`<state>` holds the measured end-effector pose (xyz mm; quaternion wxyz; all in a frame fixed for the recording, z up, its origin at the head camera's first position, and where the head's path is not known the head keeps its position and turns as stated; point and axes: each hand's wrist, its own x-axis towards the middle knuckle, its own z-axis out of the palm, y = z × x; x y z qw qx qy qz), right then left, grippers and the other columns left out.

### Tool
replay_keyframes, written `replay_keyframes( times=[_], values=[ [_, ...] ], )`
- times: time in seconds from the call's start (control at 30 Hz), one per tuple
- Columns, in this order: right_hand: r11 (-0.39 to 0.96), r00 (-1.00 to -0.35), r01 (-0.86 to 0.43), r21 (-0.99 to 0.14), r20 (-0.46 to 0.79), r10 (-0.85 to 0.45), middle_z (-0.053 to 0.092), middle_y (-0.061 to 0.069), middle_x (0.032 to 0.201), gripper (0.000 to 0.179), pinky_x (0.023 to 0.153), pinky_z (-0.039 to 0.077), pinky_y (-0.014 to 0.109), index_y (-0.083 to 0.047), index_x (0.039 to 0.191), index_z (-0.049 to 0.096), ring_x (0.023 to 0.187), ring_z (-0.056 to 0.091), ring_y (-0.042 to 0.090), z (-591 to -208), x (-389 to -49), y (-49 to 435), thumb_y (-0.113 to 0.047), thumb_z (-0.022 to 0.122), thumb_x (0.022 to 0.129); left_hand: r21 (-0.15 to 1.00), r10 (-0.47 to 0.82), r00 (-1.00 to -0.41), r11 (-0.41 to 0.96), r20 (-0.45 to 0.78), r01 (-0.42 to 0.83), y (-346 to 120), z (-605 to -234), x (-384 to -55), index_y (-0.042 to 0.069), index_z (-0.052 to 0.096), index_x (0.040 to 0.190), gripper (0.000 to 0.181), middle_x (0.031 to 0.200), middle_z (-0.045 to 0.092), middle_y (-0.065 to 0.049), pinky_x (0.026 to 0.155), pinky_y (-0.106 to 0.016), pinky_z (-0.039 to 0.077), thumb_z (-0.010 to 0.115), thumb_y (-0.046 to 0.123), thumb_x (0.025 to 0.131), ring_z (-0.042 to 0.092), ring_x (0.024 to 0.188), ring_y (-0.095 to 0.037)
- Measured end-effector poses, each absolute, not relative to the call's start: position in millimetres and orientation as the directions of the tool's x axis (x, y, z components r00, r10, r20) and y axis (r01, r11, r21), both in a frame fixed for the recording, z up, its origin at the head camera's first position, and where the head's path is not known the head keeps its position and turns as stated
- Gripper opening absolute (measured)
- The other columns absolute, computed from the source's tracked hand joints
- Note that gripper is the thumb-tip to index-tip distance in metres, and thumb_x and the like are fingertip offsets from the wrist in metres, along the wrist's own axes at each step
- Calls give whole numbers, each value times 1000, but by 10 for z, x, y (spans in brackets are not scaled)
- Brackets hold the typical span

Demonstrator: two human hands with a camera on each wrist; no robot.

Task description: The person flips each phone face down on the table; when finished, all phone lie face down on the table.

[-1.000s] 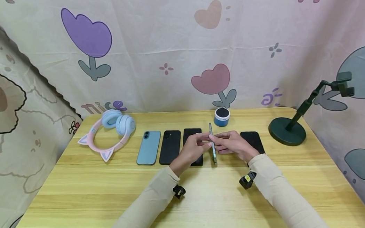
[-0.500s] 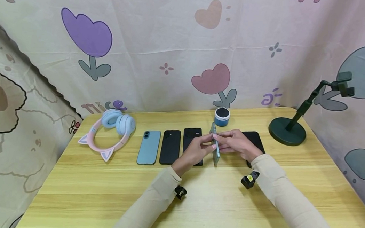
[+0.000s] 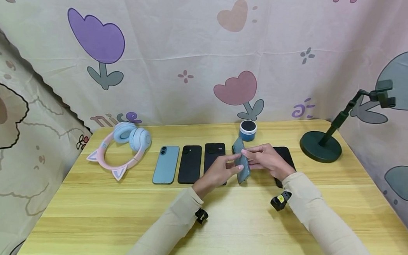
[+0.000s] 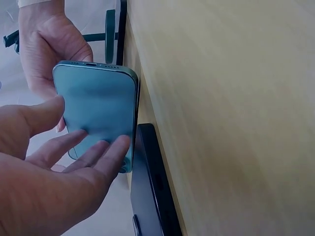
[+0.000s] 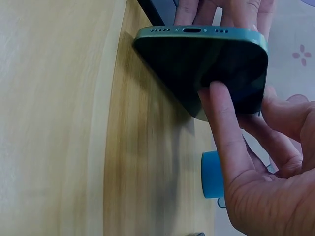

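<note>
A light blue-green smartphone (image 3: 244, 174) is tilted on its long side between both hands. Its plain back faces my left hand, and its dark screen (image 5: 236, 64) faces my right. My right hand (image 3: 267, 161) holds it, thumb at the upper edge and a finger against the screen. With fairly straight fingers, my left hand (image 3: 218, 169) touches the back; in the left wrist view its thumb (image 4: 49, 114) lies by the edge. Partly behind my left hand lies a dark phone (image 3: 213, 152). Another black phone (image 3: 285, 157) is partly covered by my right hand.
Left of the hands lie a black phone (image 3: 189, 165) and a light blue phone (image 3: 166, 165). Cat-ear headphones (image 3: 107, 160) rest farther left. A small blue speaker (image 3: 247, 133) stands just behind the held phone, and a dark green phone stand (image 3: 320, 147) at the back right.
The held smartphone has turned from nearly edge-on to tilted, so more of its back shows in the head view. Both hands have shifted slightly right with it.
</note>
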<state>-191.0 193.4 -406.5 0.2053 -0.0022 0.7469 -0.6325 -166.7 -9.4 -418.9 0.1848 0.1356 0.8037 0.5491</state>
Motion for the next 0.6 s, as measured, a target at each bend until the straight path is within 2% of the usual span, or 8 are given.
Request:
replay_keyframes(
  times=[0.2, 0.4, 0.6],
  values=[
    [197, -918, 259, -946, -305, -255, 68, 22, 124, 44, 83, 59, 34, 7, 136, 59, 97, 71, 22, -4064, -1898, 1964, -21, 63, 102, 923, 459, -879, 380, -127, 66, -90, -4194, -1659, 15, 48, 152, 54, 155, 46, -7, 109, -49, 42, 65, 25, 101, 48, 137, -34],
    [179, -919, 284, -942, -320, -231, 66, 22, 125, 43, 82, 59, 32, 8, 135, 60, 92, 71, 18, -4080, -1896, 1993, -18, 64, 102, 918, 508, -854, 383, -112, 107, -77, -4192, -1654, 8, 45, 152, 54, 161, 35, -6, 113, -40, 37, 62, 21, 103, 37, 145, -26],
    [172, -922, 298, -939, -330, -201, 68, 22, 122, 42, 80, 59, 32, 10, 133, 60, 89, 71, 18, -4102, -1896, 2021, -16, 65, 101, 903, 518, -844, 415, -136, 110, -61, -4177, -1639, 8, 45, 152, 53, 164, 29, -9, 113, -42, 37, 62, 21, 103, 31, 148, -29]
  ],
)
